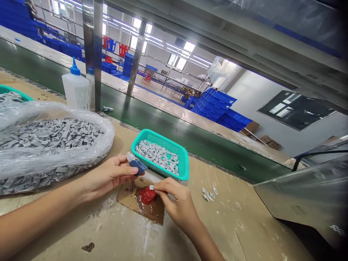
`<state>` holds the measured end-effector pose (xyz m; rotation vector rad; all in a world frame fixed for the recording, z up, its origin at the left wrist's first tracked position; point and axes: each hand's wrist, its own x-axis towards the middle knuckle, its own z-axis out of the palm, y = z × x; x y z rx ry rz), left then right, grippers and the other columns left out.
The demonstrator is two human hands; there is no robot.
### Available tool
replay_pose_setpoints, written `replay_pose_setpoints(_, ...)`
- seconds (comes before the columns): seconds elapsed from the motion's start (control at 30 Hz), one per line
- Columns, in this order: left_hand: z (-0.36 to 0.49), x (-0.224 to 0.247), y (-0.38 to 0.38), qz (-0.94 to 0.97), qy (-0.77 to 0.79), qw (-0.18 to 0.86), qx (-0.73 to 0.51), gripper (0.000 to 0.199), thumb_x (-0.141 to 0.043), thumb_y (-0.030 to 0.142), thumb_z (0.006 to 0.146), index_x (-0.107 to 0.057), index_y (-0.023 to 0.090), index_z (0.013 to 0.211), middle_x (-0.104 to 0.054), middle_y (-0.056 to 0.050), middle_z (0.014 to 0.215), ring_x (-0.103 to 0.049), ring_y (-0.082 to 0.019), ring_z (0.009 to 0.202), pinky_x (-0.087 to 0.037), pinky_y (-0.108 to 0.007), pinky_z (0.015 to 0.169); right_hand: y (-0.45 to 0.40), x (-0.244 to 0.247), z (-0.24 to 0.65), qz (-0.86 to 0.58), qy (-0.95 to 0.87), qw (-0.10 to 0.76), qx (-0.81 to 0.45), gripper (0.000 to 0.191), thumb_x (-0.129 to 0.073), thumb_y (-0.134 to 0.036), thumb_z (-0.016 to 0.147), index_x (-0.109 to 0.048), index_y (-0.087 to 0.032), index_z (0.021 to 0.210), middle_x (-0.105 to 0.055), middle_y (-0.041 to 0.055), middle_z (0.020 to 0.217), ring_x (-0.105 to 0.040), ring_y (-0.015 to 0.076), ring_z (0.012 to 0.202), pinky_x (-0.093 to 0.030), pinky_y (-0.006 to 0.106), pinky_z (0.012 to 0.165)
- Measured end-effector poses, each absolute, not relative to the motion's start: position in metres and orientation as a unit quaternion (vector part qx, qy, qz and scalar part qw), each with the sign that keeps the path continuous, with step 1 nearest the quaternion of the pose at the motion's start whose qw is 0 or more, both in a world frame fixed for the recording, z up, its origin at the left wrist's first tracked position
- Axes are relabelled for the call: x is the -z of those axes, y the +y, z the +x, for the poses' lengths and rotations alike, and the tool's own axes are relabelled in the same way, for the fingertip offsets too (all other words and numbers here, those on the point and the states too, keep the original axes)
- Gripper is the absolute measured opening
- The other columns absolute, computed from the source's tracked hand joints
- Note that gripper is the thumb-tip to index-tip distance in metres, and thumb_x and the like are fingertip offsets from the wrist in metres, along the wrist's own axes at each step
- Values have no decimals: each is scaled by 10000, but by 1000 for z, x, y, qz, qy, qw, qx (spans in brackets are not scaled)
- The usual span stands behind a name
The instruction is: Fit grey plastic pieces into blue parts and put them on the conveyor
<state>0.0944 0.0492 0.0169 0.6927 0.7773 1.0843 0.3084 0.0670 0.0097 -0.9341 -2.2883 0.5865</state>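
Observation:
My left hand [110, 174] grips a small blue part with a white tip [136, 164], held just above the bench. My right hand [175, 201] pinches a tiny grey piece [151, 187] and holds its end against a blob of red paste [147, 195]. The paste lies on a brown cardboard scrap [141, 203] stained with old glue. Just behind both hands sits a teal mesh basket [185, 163] with several small grey parts inside.
A clear plastic bag heaped with grey parts [49, 145] fills the left of the bench, and a second teal basket [13, 90] peeks out behind it. A white glue bottle with a blue cap [75, 88] stands by a steel post. A few loose grey parts [209, 194] lie to the right. A green conveyor belt [174, 130] runs behind.

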Motion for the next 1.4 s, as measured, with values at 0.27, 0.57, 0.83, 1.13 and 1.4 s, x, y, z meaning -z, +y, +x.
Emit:
replay_pose_setpoints(0.27,97,-15,48,339,388,710,-480,251,-700,132,602,-624,155,840,-667,-24,869,-588,-104,820,-431,-181,759,67,-13,308,-322,-881,295,-185,192,-477,-93,793,-653,-171,803,-643,68,762,-588,166,724,-492,278,637)
replay_pose_setpoints(0.57,103,-16,42,429,413,663,-453,165,-680,189,606,-571,139,719,-616,13,662,-542,-95,608,-399,-202,596,67,-19,311,-355,-858,303,-212,166,-512,-138,786,-664,-204,783,-654,54,773,-595,173,726,-490,287,641)
replay_pose_setpoints(0.83,108,-15,37,503,420,632,-414,201,-655,256,636,-539,145,757,-664,-57,838,-618,-187,768,-456,-255,657,51,-43,297,-413,-738,429,-317,93,-607,-176,723,-680,-214,766,-651,30,734,-596,164,697,-497,266,635)
replay_pose_setpoints(1.13,110,-18,32,523,399,614,-435,165,-653,233,640,-581,132,750,-665,-59,819,-615,-188,799,-466,-276,744,44,-42,285,-380,-771,412,-303,127,-602,-117,726,-679,-212,760,-650,38,749,-602,163,706,-500,255,634)
replay_pose_setpoints(1.4,112,-18,30,532,379,580,-486,124,-637,188,665,-626,130,774,-635,-23,765,-566,-136,765,-434,-218,717,39,-40,282,-351,-802,411,-257,162,-575,-84,734,-677,-205,774,-629,63,878,-606,169,793,-520,272,692)
